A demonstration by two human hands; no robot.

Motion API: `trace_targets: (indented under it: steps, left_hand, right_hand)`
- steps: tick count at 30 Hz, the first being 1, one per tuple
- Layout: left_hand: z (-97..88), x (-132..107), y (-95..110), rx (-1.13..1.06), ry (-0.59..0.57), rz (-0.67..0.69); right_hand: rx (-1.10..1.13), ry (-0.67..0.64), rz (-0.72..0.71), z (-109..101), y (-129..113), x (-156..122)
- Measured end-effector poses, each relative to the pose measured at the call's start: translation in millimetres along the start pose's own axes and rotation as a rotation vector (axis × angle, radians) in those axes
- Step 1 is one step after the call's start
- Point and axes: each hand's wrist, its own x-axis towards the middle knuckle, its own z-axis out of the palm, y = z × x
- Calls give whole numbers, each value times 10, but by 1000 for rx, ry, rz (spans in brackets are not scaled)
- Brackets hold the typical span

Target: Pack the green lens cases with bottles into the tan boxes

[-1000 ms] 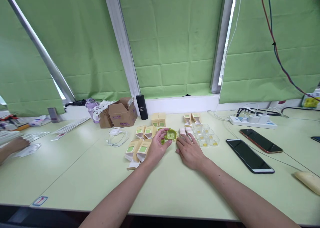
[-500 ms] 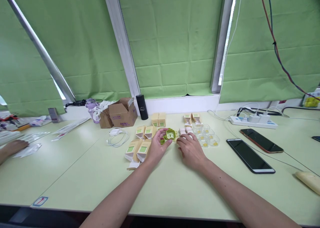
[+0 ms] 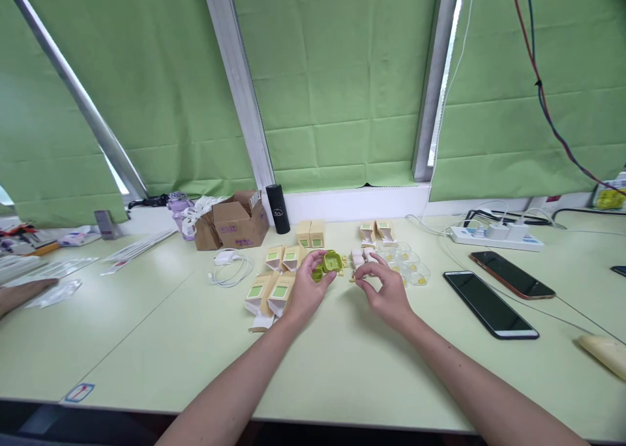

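Note:
My left hand point(image 3: 306, 288) grips a small green plastic case point(image 3: 331, 263) between thumb and fingers, just above the table. My right hand point(image 3: 385, 287) is raised beside it, thumb and forefinger pinched on a tiny pale piece point(image 3: 355, 276) I cannot make out. Left of my left hand lie several small beige cartons with green labels point(image 3: 274, 288). Behind my right hand sit clear plastic shells with yellow dots point(image 3: 408, 268) and small pink pieces point(image 3: 358, 257).
Two phones point(image 3: 490, 302) lie on the right, near a white power strip point(image 3: 493, 236) with cables. A brown cardboard box point(image 3: 239, 220), a black cylinder point(image 3: 277, 208) and a white charger cable point(image 3: 229, 267) stand at the back left. Another person's hand point(image 3: 22, 291) rests at far left.
My right hand has lifted off the table and closed into a pinch near the green case. The green case has tilted slightly in my left hand. The other person's hand drew back leftward.

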Motion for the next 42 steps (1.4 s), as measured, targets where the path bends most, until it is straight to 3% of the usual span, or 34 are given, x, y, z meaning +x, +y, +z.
trace_targets:
  steps: [5,8,23,33,42]
  left_hand:
    - [7,-26,15,98,-14,1]
    - [23,-41,29,126,-12,-6]
    - [68,-103,88,169,-45,43]
    - [70,-117,77,171,-53,77]
    - [63,-125,82,176,-78,93]
  right_hand:
    - [271,122,284,-18,-50,39]
    - [379,182,364,-33,-63,83]
    - [701,154,699,-63,-132,141]
    - [775,158,805,-62,-104,142]
    - [782,98,701,-59,-129,133]
